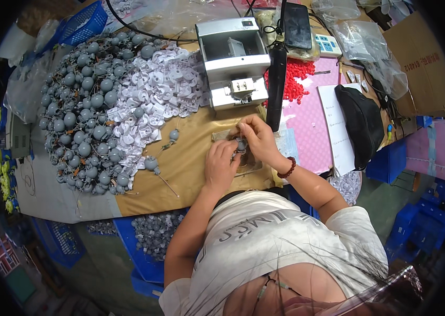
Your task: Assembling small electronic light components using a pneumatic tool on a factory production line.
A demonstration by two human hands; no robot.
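My left hand [222,162] and my right hand [259,140] meet over a small clear plate [251,166] on the tan table covering. Between them is a small grey ball-shaped part [241,144], held in the closed fingers of my left hand. Thumb and forefinger of my right hand are pinched just above it, apparently on a thin wire too fine to make out clearly. Two similar grey balls with wires, one [174,135] farther off and one [151,163] nearer, lie to the left of my hands.
A big heap of grey wired balls [83,116] and a pile of white plastic pieces [154,84] cover the left. Ahead stands a silver-white bench machine [235,66]. Small red parts [297,73], a phone [297,27] and a black pouch [360,124] lie to the right.
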